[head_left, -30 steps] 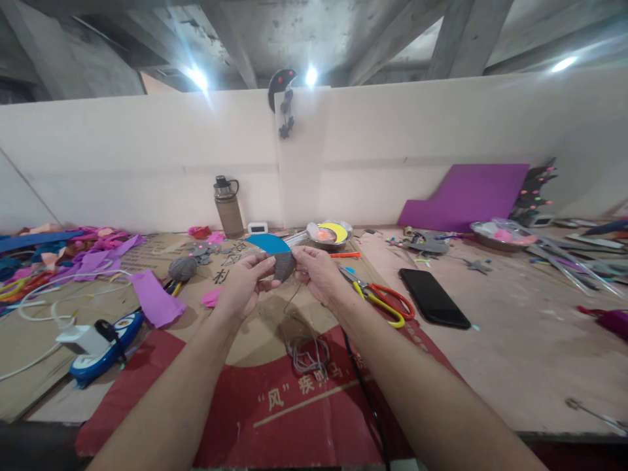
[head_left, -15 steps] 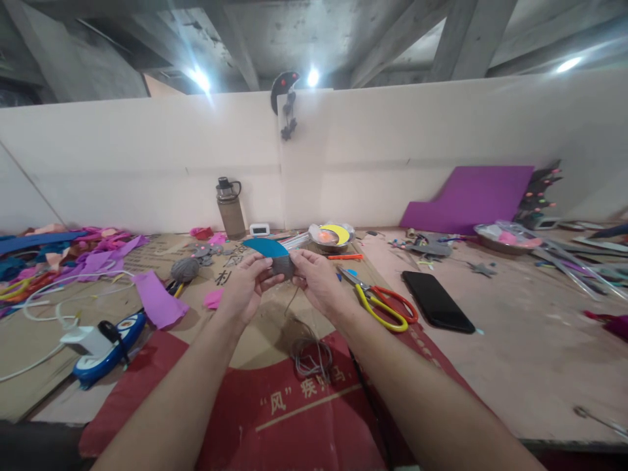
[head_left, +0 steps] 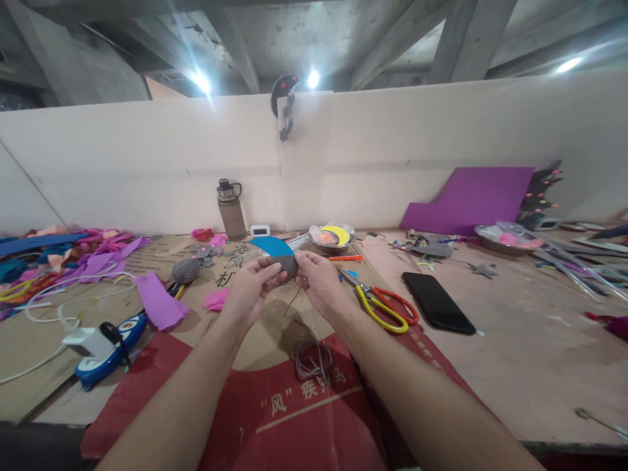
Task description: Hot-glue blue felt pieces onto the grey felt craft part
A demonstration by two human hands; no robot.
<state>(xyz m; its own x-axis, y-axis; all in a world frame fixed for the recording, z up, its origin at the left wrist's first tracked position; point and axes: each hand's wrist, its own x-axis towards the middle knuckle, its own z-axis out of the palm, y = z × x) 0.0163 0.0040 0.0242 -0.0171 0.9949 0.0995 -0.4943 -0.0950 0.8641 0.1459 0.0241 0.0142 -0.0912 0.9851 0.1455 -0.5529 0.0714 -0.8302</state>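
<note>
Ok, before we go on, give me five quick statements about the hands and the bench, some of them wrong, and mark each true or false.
1. The left hand grips the blue-and-grey piece, with the right hand at its grey end. True.
2. The phone lies left of the scissors. False: the phone lies right of the scissors.
3. The loose grey cord coil is nearer the person than the hands. True.
4. The bottle lies on its side. False: the bottle stands upright.
5. The sheet by the white partition is green. False: the sheet is purple.
</note>
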